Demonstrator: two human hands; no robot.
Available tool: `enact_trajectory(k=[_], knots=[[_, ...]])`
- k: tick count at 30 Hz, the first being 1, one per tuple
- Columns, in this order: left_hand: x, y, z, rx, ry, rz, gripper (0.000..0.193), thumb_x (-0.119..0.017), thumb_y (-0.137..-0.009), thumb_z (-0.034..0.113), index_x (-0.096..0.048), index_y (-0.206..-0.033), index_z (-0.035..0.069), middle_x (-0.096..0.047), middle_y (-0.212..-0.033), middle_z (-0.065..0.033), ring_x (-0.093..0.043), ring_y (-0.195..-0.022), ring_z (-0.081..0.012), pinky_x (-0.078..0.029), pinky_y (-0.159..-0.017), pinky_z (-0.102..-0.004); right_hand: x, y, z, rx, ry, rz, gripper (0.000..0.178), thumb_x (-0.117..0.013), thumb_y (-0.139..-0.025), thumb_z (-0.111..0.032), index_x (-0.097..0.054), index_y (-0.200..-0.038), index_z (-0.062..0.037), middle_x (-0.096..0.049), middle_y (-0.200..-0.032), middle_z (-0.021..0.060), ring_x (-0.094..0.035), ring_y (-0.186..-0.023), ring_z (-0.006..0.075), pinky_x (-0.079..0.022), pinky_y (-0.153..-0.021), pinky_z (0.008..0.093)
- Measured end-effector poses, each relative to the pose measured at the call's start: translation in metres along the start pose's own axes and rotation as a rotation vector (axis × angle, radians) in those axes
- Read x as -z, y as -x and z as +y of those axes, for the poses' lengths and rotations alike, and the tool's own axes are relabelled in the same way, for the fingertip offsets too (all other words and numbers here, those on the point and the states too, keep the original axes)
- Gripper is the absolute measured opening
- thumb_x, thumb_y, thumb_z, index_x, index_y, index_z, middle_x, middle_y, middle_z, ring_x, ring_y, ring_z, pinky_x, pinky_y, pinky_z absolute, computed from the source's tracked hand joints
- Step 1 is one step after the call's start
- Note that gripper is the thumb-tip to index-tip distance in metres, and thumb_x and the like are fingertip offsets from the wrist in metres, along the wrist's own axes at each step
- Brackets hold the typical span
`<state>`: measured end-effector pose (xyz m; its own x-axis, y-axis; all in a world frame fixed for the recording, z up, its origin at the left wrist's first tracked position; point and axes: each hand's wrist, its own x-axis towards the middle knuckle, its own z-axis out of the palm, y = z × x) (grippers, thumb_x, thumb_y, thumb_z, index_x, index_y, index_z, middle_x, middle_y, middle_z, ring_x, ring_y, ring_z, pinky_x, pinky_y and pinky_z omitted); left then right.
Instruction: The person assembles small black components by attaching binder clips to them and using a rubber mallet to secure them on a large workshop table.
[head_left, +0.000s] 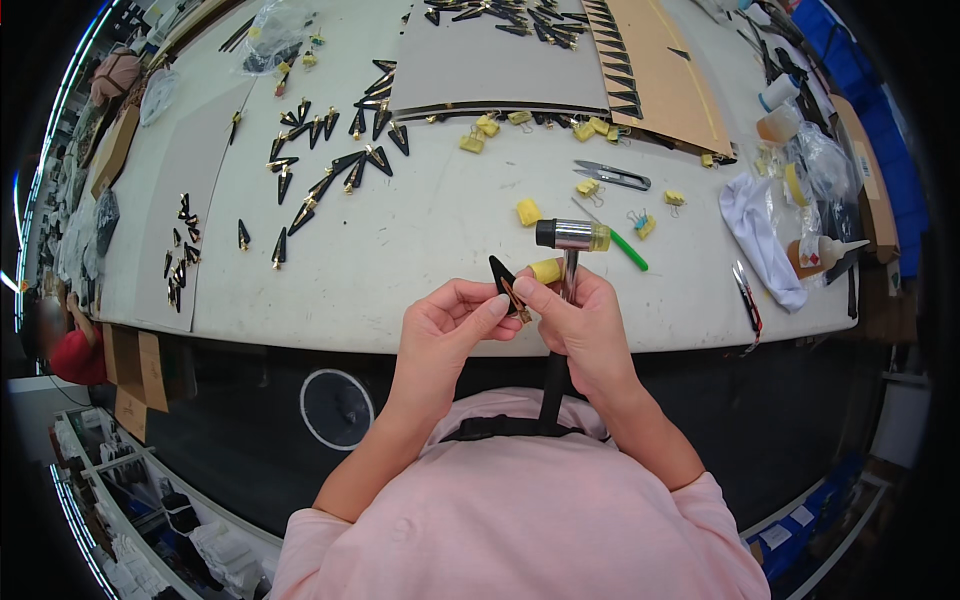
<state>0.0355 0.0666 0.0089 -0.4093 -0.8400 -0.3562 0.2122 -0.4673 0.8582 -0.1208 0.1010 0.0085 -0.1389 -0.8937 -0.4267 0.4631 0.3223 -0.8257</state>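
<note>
clear plastic bag [272,30] top left, brown cardboard box [868,180] right edge

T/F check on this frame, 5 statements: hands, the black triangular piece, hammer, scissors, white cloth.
1. Both hands hold the black triangular piece at the table's near edge. True: left hand and right hand pinch it together.
2. The small hammer lies far off by the cardboard sheets. False: it stands upright just behind the right hand.
3. The scissors lie on the table, untouched. True.
4. The white cloth is on the person's left. False: it lies to the right.
5. The table is bare of other black triangular pieces. False: many black pieces lie scattered at upper left.
</note>
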Motion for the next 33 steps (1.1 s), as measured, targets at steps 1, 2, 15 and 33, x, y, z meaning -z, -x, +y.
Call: enact_trajectory(k=[1, 2, 15, 33], knots=[[0.0005, -0.0007, -0.0002, -0.009, 0.001, 0.010, 0.017, -0.063, -0.090, 0.007, -0.061, -0.103, -0.004, -0.068, -0.092, -0.0124, -0.066, -0.079, -0.0149, -0.054, -0.076, -0.0265, 0.0012, -0.0004, 0.0009, -0.009, -0.008, -0.003, 0.016, -0.069, -0.088, -0.016, -0.065, -0.095, -0.0024, -0.051, -0.063, -0.0069, -0.031, -0.044, -0.0013, -0.020, -0.039, 0.0190], [0.0009, -0.0013, 0.0000, -0.019, 0.002, 0.019, 0.013, -0.063, -0.090, 0.007, -0.062, -0.099, -0.002, -0.069, -0.090, -0.0118, -0.066, -0.077, -0.0141, -0.054, -0.074, -0.0260, 0.0018, 0.0003, 0.0005, -0.008, -0.005, -0.004, 0.016, -0.069, -0.088, -0.016, -0.065, -0.095, -0.0024, -0.051, -0.063, -0.0069, -0.031, -0.044, -0.0013, -0.020, -0.039, 0.0190], [0.0041, -0.0047, 0.0079, -0.068, -0.054, 0.022, 0.015, -0.065, -0.090, 0.006, -0.061, -0.099, -0.005, -0.068, -0.093, -0.0131, -0.065, -0.078, -0.0140, -0.054, -0.072, -0.0269, -0.0023, 0.0061, 0.0020, 0.099, 0.071, -0.037, 0.019, -0.068, -0.088, -0.011, -0.065, -0.104, -0.0017, -0.061, -0.076, -0.0041, -0.041, -0.058, -0.0011, -0.030, -0.050, 0.0171], [-0.0033, -0.0029, -0.0003, 0.018, 0.037, 0.017, 0.017, -0.059, -0.093, 0.008, -0.061, -0.106, -0.004, -0.068, -0.095, -0.0125, -0.066, -0.082, -0.0145, -0.053, -0.077, -0.0245, -0.0006, 0.0032, 0.0032, 0.050, -0.050, 0.034, 0.016, -0.068, -0.088, -0.011, -0.062, -0.099, -0.0023, -0.055, -0.069, -0.0041, -0.031, -0.045, -0.0007, -0.020, -0.039, 0.0197]])
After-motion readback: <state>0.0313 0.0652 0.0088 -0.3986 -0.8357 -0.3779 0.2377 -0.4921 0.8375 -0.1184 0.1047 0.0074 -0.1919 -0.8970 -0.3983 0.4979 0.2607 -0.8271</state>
